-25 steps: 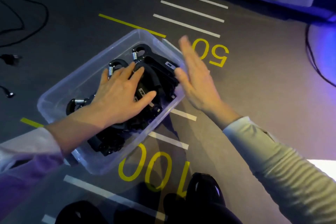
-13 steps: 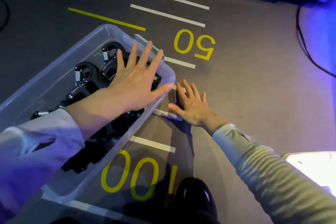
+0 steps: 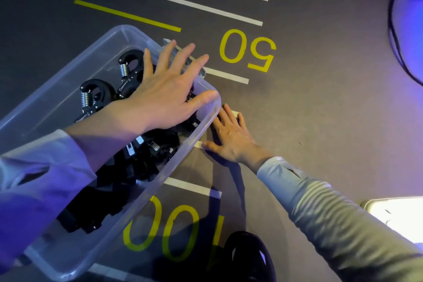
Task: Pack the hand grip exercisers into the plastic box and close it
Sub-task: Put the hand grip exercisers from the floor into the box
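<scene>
Right hand (image 3: 231,137) has dropped flat to the floor; left hand (image 3: 167,96), fingers spread, still presses exercisers (image 3: 96,96) into box (image 3: 128,32). Lid next.

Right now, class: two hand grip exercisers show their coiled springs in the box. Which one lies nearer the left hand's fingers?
The farther-back hand grip exerciser, beside the left hand; the other lies nearer the wrist.

The plastic box (image 3: 68,89) sits on the floor (image 3: 320,110), left of centre. The hand grip exercisers (image 3: 96,98) lie inside it, under the left hand (image 3: 164,96). The right hand (image 3: 233,137) lies flat on the floor — just right of the box wall.
</scene>
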